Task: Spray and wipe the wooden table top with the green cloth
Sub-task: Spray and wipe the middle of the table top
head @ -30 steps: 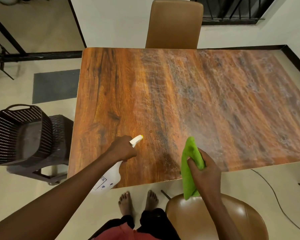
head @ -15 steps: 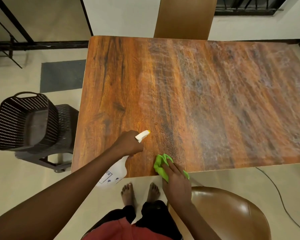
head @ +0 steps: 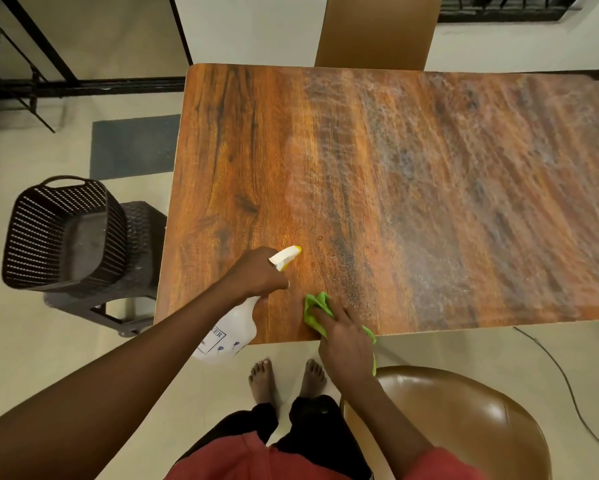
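Note:
The wooden table top [head: 412, 188] fills the middle and right of the head view, with a pale film of spray over its centre and right side. My left hand [head: 256, 271] grips the neck of a white spray bottle [head: 228, 334], whose yellow-tipped nozzle points across the table. My right hand [head: 343, 337] presses the green cloth [head: 317, 306] flat on the wood near the front edge, fingers spread over it. Part of the cloth hangs over the edge.
A brown chair [head: 464, 417] stands at the near right, right behind my right arm. Another chair back [head: 377, 29] is at the far side. A dark plastic basket [head: 59, 233] sits on a stool at the left. A cable [head: 568, 379] runs across the floor.
My right hand came down from the air and put the green cloth on the table near the front edge. My left hand with the spray bottle has stayed in place.

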The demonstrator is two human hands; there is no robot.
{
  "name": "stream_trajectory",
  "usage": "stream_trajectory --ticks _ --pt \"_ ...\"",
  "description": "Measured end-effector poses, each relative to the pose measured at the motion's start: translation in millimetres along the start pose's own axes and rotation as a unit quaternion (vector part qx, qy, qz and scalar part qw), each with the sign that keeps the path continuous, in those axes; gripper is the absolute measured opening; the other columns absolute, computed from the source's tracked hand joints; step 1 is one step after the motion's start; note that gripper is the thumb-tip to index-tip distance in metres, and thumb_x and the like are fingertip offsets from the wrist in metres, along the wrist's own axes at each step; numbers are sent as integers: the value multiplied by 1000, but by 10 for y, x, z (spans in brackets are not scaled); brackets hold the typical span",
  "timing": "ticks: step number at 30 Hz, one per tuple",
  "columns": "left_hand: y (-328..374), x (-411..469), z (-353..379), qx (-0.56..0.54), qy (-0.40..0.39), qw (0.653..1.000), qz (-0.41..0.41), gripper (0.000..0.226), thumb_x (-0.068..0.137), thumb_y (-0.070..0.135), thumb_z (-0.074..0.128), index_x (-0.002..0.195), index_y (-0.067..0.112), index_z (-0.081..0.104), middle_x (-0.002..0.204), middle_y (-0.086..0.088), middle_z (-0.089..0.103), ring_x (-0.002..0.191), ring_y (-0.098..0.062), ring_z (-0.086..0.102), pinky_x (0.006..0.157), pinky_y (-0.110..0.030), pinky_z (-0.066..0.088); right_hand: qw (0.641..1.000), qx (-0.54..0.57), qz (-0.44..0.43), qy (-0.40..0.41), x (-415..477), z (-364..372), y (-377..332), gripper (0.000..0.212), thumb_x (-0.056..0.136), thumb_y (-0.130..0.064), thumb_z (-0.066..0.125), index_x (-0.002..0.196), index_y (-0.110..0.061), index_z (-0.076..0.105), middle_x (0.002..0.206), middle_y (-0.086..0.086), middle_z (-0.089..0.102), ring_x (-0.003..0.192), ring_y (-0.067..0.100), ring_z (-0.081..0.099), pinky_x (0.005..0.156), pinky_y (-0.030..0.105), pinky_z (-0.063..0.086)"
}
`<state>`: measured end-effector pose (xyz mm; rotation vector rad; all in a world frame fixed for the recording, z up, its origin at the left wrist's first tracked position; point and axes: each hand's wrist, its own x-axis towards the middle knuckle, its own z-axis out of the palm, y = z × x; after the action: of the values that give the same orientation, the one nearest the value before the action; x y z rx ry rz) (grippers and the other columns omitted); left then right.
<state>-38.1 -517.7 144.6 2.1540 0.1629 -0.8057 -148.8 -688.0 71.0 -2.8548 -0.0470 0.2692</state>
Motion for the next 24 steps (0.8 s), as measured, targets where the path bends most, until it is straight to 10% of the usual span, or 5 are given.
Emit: stream_trajectory --ticks 19,24 --pt "-64 14 -26 7 -8 1000 2 25 75 8 71 95 -2 61 78 -15 63 52 -26 57 55 -31 46 995 -18 -89 -40 -121 128 -379 57 51 -11 75 106 -25 70 115 -5 65 88 21 61 41 27 46" --pt "-42 38 7 11 -30 1000 2 26 76 9 72 98 3 60 82 -17 65 50 -26 59 50 -28 47 999 -9 28 -11 -98 -30 41 59 50 -7 76 103 -32 72 115 -12 66 94 19 63 49 30 52"
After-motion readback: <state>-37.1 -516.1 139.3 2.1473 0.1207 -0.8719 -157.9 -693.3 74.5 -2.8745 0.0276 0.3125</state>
